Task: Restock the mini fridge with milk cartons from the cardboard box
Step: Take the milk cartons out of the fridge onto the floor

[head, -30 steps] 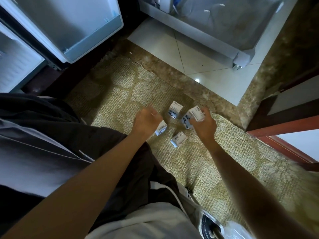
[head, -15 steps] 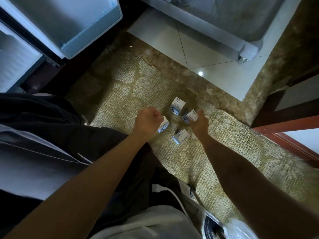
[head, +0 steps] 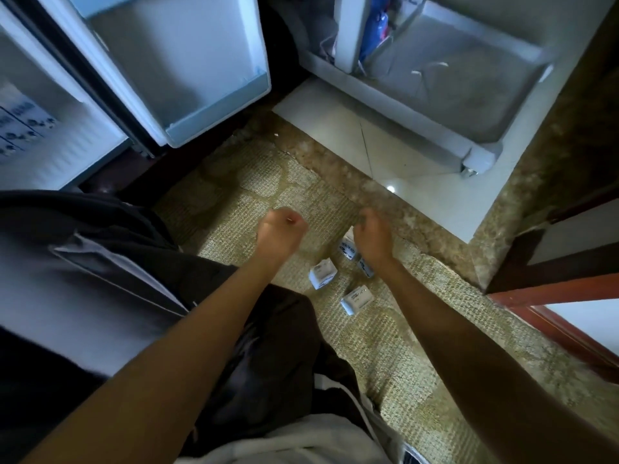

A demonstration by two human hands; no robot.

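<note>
Several small white milk cartons lie on the woven rug (head: 402,363). One carton (head: 323,273) and another (head: 357,299) are in full view. Two more cartons (head: 348,247) (head: 365,266) are partly hidden by my right hand (head: 371,239), which hovers over them with its fingers curled in. My left hand (head: 281,229) is a closed fist with nothing seen in it, up and left of the cartons. The mini fridge (head: 40,135) stands open at the upper left, its door (head: 217,122) swung out with a bare bottom shelf. No cardboard box is in view.
A white plastic bin on castors (head: 482,149) stands on the tiled floor at the upper right, with a blue packet (head: 375,28) inside. A wooden door frame (head: 552,296) runs along the right. My legs in dark trousers fill the lower left.
My right hand set its carton down among the others and rose. My left hand lifted away from the carton beside it. The view tilted up, showing more of the fridge and bin.
</note>
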